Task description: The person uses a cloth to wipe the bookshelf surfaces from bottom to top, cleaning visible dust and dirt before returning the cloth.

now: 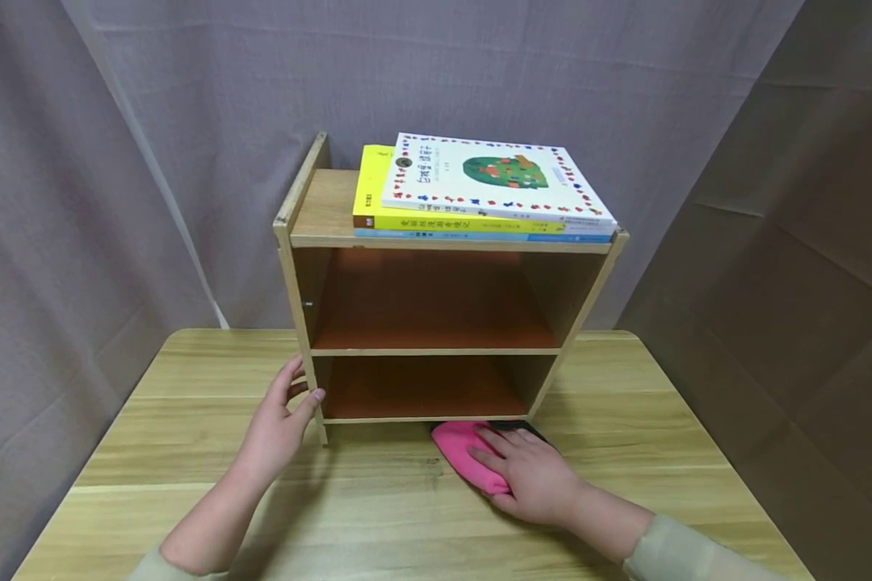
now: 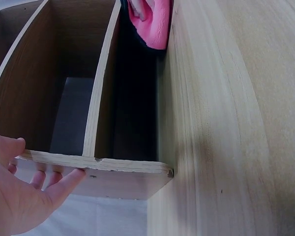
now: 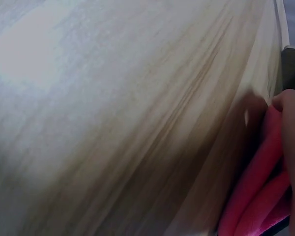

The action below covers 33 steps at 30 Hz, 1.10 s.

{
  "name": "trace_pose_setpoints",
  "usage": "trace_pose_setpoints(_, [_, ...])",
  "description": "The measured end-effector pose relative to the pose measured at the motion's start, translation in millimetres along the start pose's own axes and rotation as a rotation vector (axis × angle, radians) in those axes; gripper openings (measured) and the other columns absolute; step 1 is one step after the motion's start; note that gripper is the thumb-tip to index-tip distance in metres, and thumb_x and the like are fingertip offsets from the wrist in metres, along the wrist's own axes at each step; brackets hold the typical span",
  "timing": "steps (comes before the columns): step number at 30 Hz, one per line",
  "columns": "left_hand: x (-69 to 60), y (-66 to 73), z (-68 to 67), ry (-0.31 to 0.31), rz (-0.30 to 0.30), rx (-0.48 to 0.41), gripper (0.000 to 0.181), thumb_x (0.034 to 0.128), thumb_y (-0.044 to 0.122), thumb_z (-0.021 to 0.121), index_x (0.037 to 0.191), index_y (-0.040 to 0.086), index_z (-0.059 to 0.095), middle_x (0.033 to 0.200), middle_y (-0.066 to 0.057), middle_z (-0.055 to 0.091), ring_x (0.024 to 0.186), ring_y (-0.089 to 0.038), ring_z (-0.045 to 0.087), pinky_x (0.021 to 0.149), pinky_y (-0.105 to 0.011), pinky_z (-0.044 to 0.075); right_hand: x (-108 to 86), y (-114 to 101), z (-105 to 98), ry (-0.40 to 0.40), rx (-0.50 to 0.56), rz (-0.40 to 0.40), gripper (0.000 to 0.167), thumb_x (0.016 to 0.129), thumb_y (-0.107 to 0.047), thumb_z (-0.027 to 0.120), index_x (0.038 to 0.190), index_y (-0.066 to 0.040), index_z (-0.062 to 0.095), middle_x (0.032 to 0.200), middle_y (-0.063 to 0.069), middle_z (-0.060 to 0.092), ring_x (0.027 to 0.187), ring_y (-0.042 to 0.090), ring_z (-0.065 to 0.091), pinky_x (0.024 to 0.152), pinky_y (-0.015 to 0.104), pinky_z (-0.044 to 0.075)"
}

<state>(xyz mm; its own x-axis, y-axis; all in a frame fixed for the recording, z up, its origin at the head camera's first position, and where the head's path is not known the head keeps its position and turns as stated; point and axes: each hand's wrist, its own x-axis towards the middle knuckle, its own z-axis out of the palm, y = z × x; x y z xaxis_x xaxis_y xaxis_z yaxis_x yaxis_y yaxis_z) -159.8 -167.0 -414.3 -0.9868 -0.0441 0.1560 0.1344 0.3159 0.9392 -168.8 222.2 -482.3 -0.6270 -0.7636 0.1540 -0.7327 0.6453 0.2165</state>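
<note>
1. Right hand, 5 o'clock in head view: lay flat on the cloth, unclamped, seemingly for even pressure.
2. Cloth, pink and black: rested on the table at the shelf's foot.
3. Left hand, 8 o'clock: gripped the shelf's side, probably to steady it.
4. Books, 1 o'clock: lay stacked atop.

bks atop shelf, cloth under rt hand

The cloth is pink and black. The bookshelf has light brown edges and reddish-brown inner boards. The top book is white with a green picture. The counter is yellowish, wood-striped.
</note>
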Motion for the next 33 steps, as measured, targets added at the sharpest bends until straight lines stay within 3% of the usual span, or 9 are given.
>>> trace_pose_setpoints(8, [0.3, -0.8, -0.1, -0.001, -0.003, -0.003, 0.063, 0.1016, 0.013, 0.057, 0.155, 0.006, 0.025, 0.151, -0.019, 0.037, 0.134, -0.037, 0.043, 0.101, -0.046, 0.048, 5.3, -7, 1, -0.026, 0.067, 0.055, 0.057, 0.096, -0.056, 0.053, 0.143, -0.024, 0.055, 0.152, 0.009, 0.044, 0.136, 0.031, 0.043, 0.109, 0.051, 0.036])
trace_pose_setpoints(18, [0.1, -0.2, 0.4, -0.003, -0.006, -0.001, 0.063, 0.1014, 0.012, 0.057, 0.155, 0.005, 0.025, 0.151, -0.02, 0.036, 0.134, -0.037, 0.043, 0.101, -0.046, 0.048, 13.0, -15, 2, -0.039, 0.167, 0.113, 0.056, 0.098, -0.055, 0.05, 0.144, -0.024, 0.054, 0.152, 0.01, 0.043, 0.14, 0.036, 0.037, 0.115, 0.053, 0.027])
trace_pose_setpoints(33, [0.7, -0.3, -0.9, -0.008, -0.002, 0.0, 0.063, 0.1016, 0.013, 0.057, 0.156, 0.005, 0.025, 0.151, -0.02, 0.036, 0.134, -0.037, 0.043, 0.103, -0.048, 0.046, 19.8, -19, 2, 0.048, 0.22, 0.07, 0.051, 0.1, -0.043, 0.05, 0.145, -0.02, 0.052, 0.147, 0.011, 0.049, 0.133, 0.037, 0.046, 0.109, 0.061, 0.032])
